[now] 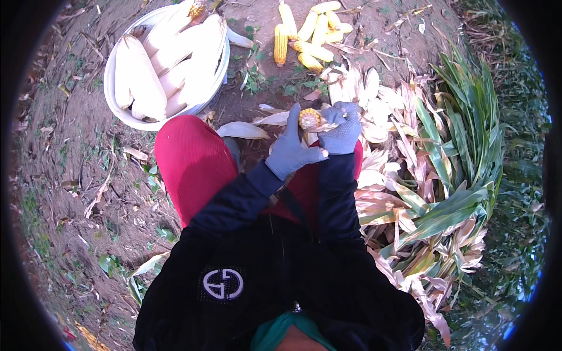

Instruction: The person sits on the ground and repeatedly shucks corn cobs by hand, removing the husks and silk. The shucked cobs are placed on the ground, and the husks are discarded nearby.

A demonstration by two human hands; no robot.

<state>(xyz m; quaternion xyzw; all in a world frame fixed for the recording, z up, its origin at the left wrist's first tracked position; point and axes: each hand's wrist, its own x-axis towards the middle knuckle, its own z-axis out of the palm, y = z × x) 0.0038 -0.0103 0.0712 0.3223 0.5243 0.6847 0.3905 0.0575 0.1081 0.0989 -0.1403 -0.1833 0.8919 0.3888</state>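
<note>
A yellow ear of corn [310, 119], its round end facing up towards me, is partly bared, with pale husk at its right side. My right hand [342, 134], in a grey glove, is closed around the husk and that side of the ear. Close on the left is my left hand [290, 151], also gloved. Its thumb and raised finger are spread wide, the finger right beside the ear and the thumb below it. The ear hides whatever lies behind it. Loose pale husks [243, 130] lie on the ground just left of the hands.
A white tub [115, 112] heaped with ears in pale husks stands at the upper left. Several bare yellow ears [311, 48] lie on the soil ahead. Dry husks [373, 162] and green corn leaves [461, 145] pile up along my right. My knee [193, 162] rises near the tub.
</note>
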